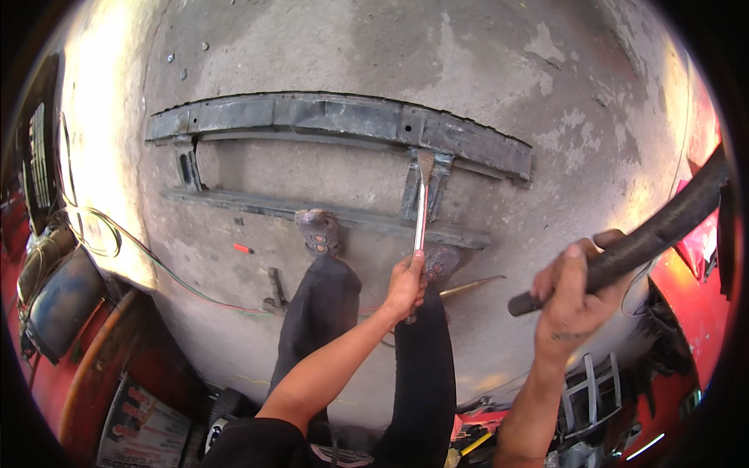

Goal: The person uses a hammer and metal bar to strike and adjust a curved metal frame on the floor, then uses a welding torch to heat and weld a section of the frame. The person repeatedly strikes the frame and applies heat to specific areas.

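My left hand (406, 287) is closed round a long flat chisel (422, 210) with a reddish shaft. Its wide blade meets the right bracket (441, 181), close under the dark metal beam (296, 115), which looks like a car bumper reinforcement. On the right, my right hand (576, 296) grips a thick dark handle (644, 242), held up above the ground. The handle's far end runs into the dark rim, so its head cannot be made out. A thinner crossbar (367, 221) joins the beam's brackets, and my shoes (317, 232) are at it.
On the concrete floor (484, 62) lie a small red piece (243, 248), a metal tool (275, 290) and a thin yellowish rod (472, 287). A hose (164, 269) runs from the left. Red car panels (690, 312) and a metal frame (597, 394) stand at right.
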The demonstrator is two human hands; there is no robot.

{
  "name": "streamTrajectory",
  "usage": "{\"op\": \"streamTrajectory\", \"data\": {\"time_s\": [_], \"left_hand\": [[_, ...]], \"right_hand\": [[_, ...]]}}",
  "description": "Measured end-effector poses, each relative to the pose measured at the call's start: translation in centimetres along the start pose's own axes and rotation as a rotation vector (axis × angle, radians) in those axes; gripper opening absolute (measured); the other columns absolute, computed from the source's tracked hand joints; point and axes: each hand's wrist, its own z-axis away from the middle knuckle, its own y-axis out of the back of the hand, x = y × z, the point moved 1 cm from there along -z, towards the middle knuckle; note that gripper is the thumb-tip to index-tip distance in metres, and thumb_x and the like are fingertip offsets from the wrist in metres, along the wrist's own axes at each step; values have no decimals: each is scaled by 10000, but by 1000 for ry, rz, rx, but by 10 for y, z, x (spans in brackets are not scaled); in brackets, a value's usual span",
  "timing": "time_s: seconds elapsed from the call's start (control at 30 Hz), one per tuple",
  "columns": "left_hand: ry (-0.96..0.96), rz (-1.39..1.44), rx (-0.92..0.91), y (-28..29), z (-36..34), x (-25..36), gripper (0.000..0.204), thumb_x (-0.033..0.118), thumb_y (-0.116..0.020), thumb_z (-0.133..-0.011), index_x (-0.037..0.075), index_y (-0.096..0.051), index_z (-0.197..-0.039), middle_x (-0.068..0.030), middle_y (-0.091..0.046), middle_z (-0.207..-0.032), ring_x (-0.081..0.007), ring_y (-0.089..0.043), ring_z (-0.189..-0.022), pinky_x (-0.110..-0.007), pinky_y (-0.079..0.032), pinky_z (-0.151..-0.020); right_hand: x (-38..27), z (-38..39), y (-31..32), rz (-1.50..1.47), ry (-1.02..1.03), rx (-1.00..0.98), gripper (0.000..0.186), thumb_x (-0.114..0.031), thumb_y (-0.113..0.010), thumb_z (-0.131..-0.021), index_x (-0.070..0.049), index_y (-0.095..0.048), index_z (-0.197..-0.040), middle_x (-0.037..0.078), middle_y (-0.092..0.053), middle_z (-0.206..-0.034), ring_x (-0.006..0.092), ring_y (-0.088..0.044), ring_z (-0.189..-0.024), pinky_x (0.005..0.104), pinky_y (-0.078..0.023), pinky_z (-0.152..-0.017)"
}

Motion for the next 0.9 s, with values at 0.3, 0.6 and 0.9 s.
{"op": "streamTrajectory", "data": {"time_s": [0.3,0.6,0.9], "left_hand": [[102,38,-42,-3,23,-12,412,472,-467,-1078,92,-514,-924,17,-405,-615,-94,-344,-432,-288,-272,-377],[33,-2,-76,-29,8,-3,413,479,-460,-1081,113,-485,-893,35,-370,-588,-77,-307,-434,-277,-275,-378],[33,-6,-55,-39,5,2,396,461,-476,-1082,123,-468,-876,45,-352,-568,-70,-308,-419,-277,-275,-368]], "right_hand": [[140,40,29,491,-503,-514,281,-54,-605,-864,60,-564,-1117,99,-563,-676,191,-544,-533,374,-458,-539],[-6,9,53,146,-237,-46,371,-40,-621,-909,38,-515,-1256,28,-525,-751,83,-462,-470,247,-363,-415],[76,8,19,214,-28,55,268,-57,-560,-943,31,-440,-1165,72,-527,-646,184,-563,-543,313,-475,-521]]}}
